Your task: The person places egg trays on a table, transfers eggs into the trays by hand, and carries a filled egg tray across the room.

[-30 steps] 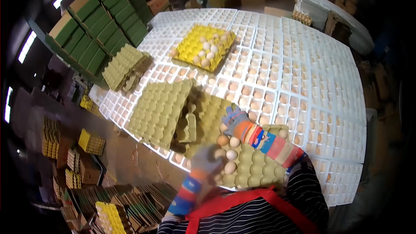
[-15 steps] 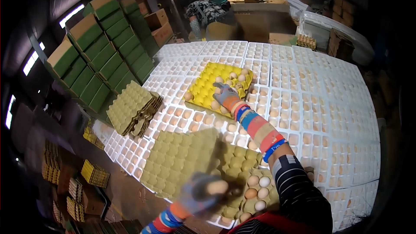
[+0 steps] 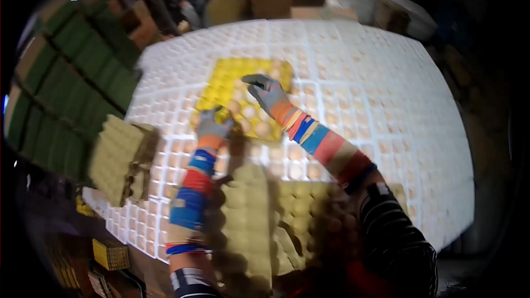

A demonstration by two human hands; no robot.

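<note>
A yellow egg tray [image 3: 234, 72] lies on white cell trays, with eggs along its right and near sides. My right hand [image 3: 268, 95], in a grey glove, hovers over the tray's middle with fingers curved and apart, beside a pale egg [image 3: 241, 84]. At the tray's near left corner, my gloved left hand [image 3: 214, 127] reaches down, blurred, its fingers spread with yellow showing between them. Another egg [image 3: 262, 129] sits at the near edge. Closer to me are a grey-green pulp tray [image 3: 243, 215], tilted, and a second pulp tray [image 3: 303, 201]; shadow hides much of its right side.
White cell trays [image 3: 353, 105] filled with eggs cover the table. A stack of pulp trays [image 3: 118, 157] stands on its left edge. Green cartons [image 3: 83, 60] are piled beyond it. A person [image 3: 199, 0] bends behind the table.
My left hand has moved from the near pulp trays, where it held an egg, up to the yellow tray. More eggs lie in the tray's near part. The camera view has shifted.
</note>
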